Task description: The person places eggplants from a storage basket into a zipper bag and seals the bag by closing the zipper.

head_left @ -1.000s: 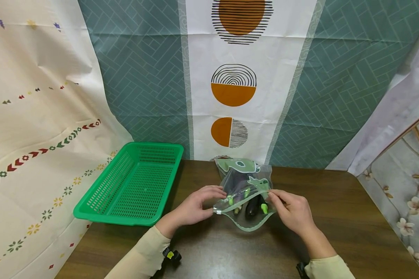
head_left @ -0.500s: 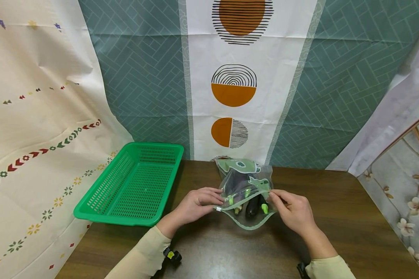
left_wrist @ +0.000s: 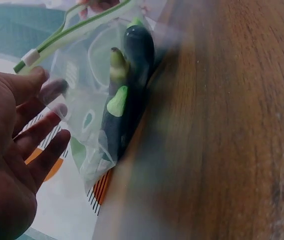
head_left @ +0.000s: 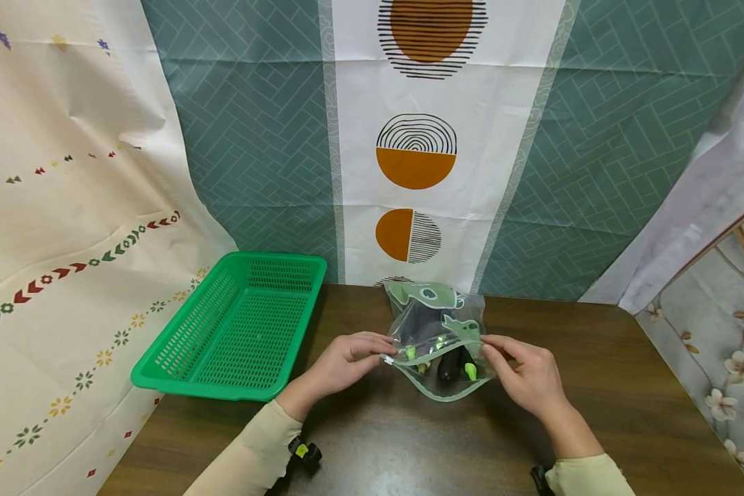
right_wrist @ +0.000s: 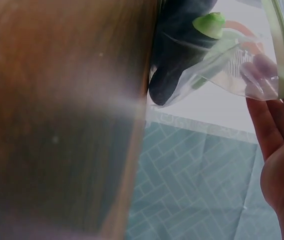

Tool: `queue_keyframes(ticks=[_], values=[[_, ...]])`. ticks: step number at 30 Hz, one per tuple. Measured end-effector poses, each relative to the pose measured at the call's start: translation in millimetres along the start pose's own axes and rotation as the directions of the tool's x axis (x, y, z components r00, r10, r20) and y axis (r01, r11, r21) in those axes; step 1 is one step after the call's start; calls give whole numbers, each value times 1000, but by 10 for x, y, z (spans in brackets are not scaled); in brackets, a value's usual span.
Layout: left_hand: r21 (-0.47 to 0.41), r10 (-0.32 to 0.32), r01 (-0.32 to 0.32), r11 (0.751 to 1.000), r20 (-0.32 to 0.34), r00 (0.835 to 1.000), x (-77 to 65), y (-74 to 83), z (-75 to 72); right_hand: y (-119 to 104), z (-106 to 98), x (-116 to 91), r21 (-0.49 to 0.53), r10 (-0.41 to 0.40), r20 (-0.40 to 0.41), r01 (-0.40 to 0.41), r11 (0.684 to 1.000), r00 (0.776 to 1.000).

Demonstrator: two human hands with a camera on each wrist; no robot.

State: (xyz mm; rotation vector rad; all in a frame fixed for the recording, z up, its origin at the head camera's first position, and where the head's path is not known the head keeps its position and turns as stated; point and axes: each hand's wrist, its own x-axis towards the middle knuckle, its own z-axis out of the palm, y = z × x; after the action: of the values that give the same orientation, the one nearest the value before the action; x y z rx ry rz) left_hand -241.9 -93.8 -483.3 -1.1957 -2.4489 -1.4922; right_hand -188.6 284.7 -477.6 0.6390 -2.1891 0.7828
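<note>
A clear zip bag with green print lies on the table, its mouth toward me and spread apart. Inside are several eggplants with bright green caps. My left hand pinches the bag's left corner beside the white slider; in the left wrist view, the thumb lies just below that slider and the other fingers extend behind the film. At the opposite corner, my right hand pinches the green zip strip between thumb and fingers. In the right wrist view, fingertips show through the plastic.
To the left stands a green plastic basket with slatted walls. Behind the brown wooden table hangs a patterned cloth. A cream cloth drapes along the left side.
My left hand has shifted slightly, and the bag's left corner with the slider has moved up and a little right. The front lip has risen slightly. The right hand hardly moved.
</note>
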Motion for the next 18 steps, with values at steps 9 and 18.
queue_keyframes(ticks=[9, 18], values=[[23, -26, 26, 999, -13, 1000, -7, -4, 11, -30, -11, 19, -21, -43, -29, 43, 999, 999], [22, -70, 70, 997, -5, 998, -22, 18, 11, -203, 76, 115, -47, -150, -109, 146, 988, 983]])
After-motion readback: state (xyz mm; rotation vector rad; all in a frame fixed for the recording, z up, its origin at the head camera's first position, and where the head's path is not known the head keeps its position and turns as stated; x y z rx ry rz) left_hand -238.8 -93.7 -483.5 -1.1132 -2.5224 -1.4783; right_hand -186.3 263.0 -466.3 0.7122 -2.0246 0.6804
